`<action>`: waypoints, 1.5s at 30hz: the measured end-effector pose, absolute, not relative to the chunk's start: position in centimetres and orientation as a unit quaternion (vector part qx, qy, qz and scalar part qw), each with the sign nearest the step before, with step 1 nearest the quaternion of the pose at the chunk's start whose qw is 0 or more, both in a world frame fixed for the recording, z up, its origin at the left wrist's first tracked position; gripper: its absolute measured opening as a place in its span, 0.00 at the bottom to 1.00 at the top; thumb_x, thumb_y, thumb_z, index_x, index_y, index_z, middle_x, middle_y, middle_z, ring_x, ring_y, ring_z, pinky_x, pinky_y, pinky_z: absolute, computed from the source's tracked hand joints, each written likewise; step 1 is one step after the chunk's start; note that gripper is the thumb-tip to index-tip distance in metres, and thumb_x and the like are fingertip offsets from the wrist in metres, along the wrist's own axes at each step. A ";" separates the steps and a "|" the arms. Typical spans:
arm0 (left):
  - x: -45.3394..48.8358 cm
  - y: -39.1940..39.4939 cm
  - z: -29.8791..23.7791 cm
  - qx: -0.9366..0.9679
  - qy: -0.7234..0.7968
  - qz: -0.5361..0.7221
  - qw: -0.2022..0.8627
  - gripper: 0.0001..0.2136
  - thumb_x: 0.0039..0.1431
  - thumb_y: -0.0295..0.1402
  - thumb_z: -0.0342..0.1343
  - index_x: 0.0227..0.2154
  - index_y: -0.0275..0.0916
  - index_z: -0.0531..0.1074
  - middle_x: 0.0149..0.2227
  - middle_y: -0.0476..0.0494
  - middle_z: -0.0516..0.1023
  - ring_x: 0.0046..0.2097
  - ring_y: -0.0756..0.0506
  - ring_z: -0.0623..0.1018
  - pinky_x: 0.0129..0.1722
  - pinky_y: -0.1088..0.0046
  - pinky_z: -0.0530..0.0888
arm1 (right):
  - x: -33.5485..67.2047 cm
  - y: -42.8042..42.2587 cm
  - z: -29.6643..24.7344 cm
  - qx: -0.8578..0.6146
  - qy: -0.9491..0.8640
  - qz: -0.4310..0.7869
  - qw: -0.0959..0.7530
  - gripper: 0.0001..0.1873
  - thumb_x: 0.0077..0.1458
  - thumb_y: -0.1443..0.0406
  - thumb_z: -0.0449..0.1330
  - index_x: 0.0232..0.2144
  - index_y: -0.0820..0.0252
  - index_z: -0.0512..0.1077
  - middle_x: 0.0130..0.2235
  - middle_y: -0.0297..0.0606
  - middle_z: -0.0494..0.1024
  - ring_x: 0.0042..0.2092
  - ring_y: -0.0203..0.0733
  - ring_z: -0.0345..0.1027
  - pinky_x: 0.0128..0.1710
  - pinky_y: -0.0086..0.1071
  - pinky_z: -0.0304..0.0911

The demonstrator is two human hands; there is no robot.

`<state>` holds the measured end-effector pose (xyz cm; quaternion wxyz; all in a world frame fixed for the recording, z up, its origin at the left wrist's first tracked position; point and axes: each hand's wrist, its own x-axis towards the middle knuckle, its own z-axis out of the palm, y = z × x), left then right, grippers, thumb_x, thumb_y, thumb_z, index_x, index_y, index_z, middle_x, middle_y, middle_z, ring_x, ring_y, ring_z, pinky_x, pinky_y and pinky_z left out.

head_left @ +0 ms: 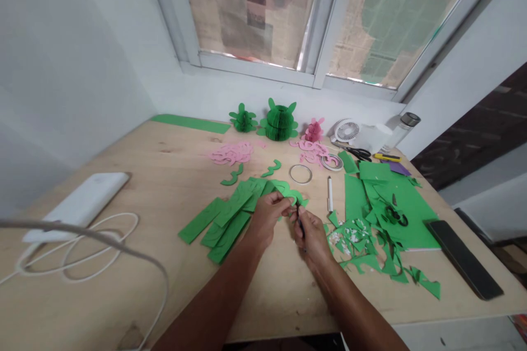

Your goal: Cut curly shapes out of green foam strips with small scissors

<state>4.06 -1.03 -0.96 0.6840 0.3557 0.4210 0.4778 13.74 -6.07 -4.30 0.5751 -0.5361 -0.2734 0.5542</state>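
My left hand [269,211] pinches a curvy green paper piece [284,187] just above the tabletop. At the paper's right end, my right hand [309,230] is closed around a slim dark pen-like tool [301,222]; its exact kind is hard to make out. The tool's tip meets the paper near my left fingertips. Left of my hands lies a fanned pile of green paper strips [224,225], some with curved outlines. Two cut wavy green pieces [233,176] lie beyond them. Green paper scraps [358,241] are scattered beside my right hand.
Behind are green and pink paper figures [280,123], pink cutouts [231,152], a metal ring [300,174] and a tape roll [331,162]. A white pen [330,194], green sheets [415,208] and a dark phone [463,258] lie right. A power bank [82,203] and cable lie left.
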 end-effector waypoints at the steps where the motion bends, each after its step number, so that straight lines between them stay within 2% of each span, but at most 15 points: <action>1: 4.1 -1.0 -1.0 0.355 0.420 0.477 0.686 0.10 0.39 0.35 0.65 0.17 0.36 0.69 0.18 0.50 0.73 0.22 0.52 0.71 0.28 0.75 0.68 | 13.7 -6.1 -4.3 -0.533 -0.273 0.555 0.576 0.28 0.43 0.40 0.62 0.23 0.60 0.69 0.12 0.22 0.56 0.15 0.27 0.40 0.14 0.27 0.33; 8: 4.0 -0.8 -0.9 0.368 0.425 0.475 0.677 0.10 0.38 0.34 0.65 0.16 0.36 0.70 0.17 0.51 0.71 0.21 0.53 0.68 0.27 0.76 0.66 | 13.7 -6.1 -4.2 -0.532 -0.271 0.557 0.578 0.28 0.44 0.41 0.63 0.24 0.61 0.70 0.13 0.22 0.56 0.15 0.27 0.40 0.14 0.27 0.32; 26: 3.4 -0.2 -1.4 0.382 0.423 0.450 0.688 0.10 0.35 0.35 0.66 0.18 0.37 0.71 0.20 0.50 0.72 0.23 0.52 0.70 0.27 0.76 0.68 | 13.8 -6.1 -4.4 -0.538 -0.282 0.555 0.569 0.28 0.43 0.41 0.63 0.22 0.60 0.69 0.12 0.23 0.57 0.15 0.27 0.40 0.14 0.27 0.32; 45: 3.0 0.2 -1.5 0.420 0.422 0.445 0.669 0.11 0.37 0.35 0.63 0.13 0.39 0.67 0.15 0.52 0.67 0.20 0.52 0.68 0.23 0.76 0.64 | 13.9 -6.1 -4.4 -0.541 -0.291 0.561 0.554 0.28 0.43 0.41 0.63 0.22 0.60 0.69 0.12 0.22 0.56 0.14 0.27 0.40 0.14 0.27 0.32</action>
